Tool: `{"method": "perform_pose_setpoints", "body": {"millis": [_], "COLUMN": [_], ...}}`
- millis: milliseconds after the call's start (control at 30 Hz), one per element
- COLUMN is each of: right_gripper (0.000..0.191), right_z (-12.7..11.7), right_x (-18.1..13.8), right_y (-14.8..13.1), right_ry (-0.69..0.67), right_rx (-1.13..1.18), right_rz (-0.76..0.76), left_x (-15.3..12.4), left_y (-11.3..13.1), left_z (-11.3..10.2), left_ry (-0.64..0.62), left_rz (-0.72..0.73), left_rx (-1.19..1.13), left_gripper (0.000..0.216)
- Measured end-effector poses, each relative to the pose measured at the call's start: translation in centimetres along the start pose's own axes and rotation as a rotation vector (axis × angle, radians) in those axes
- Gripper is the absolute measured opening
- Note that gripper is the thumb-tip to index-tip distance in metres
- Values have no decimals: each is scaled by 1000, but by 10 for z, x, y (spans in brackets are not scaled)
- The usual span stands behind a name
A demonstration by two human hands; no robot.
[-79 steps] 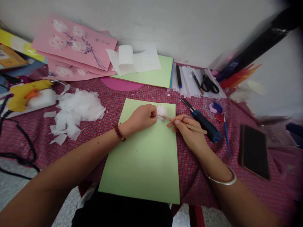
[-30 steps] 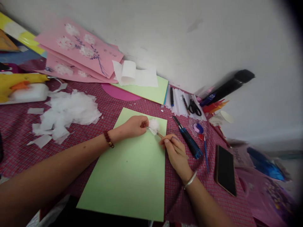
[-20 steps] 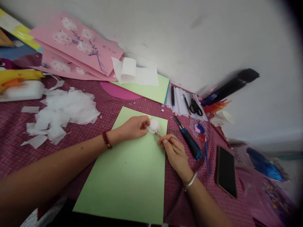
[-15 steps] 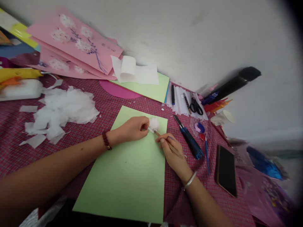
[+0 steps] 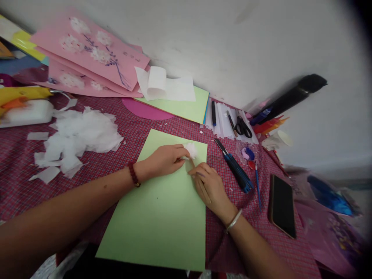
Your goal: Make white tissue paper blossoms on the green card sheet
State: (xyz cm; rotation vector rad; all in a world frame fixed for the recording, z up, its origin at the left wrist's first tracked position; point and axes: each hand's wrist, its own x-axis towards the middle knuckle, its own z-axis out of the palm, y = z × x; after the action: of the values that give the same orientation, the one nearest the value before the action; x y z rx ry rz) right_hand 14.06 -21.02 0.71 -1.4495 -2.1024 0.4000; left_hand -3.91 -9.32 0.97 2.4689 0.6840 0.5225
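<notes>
A sheet of light green paper (image 5: 162,217) lies in front of me, with a small white tissue-paper flower (image 5: 191,149) near its top right corner. My left hand (image 5: 168,159) is closed beside the flower, its fingertips pinching at the end of a thin wooden stick (image 5: 204,189). A bit of white tissue shows under those fingertips. Gripped in my right hand (image 5: 211,186), the stick slants up toward the flower. Its tip is partly hidden by the left fingers.
Left of the sheet is a heap of cut white tissue pieces (image 5: 84,131), near a yellow glue gun (image 5: 26,93). Pink cards (image 5: 87,46) with white flowers lean behind. To the right are a blue utility knife (image 5: 236,170), scissors (image 5: 243,127), a paintbrush (image 5: 258,188) and a phone (image 5: 282,205).
My left fingers have moved onto the stick's tip, beside the flower. My right hand has turned, and the stick now stands at a steeper slant. The view has shifted slightly.
</notes>
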Motion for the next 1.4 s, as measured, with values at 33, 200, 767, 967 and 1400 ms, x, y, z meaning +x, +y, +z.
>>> {"method": "perform_pose_setpoints", "body": {"millis": [33,200,767,967,1400], "right_gripper": [20,20,19,19,19], "right_z": [0,-4,-21,-15,-12], "right_x": [1,0,-6,-3,-7], "right_y": [0,-1,-7,-4,-2], "right_ry": [-7,-13,134,128,165], "right_rx": [2,61,478,434,492], "right_rz": [8,29,219,239,227], "left_x": [1,4,5,6,10], "left_y": [1,6,-2,-4,-5], "left_z": [1,2,0,-6,-19], "left_ry": [-32,-93,170,151,199], "left_rz": [11,-32,-196,-242,-424], "left_rx": [47,191,-287,-427,-862], "left_gripper": [27,28,7,22,40]}}
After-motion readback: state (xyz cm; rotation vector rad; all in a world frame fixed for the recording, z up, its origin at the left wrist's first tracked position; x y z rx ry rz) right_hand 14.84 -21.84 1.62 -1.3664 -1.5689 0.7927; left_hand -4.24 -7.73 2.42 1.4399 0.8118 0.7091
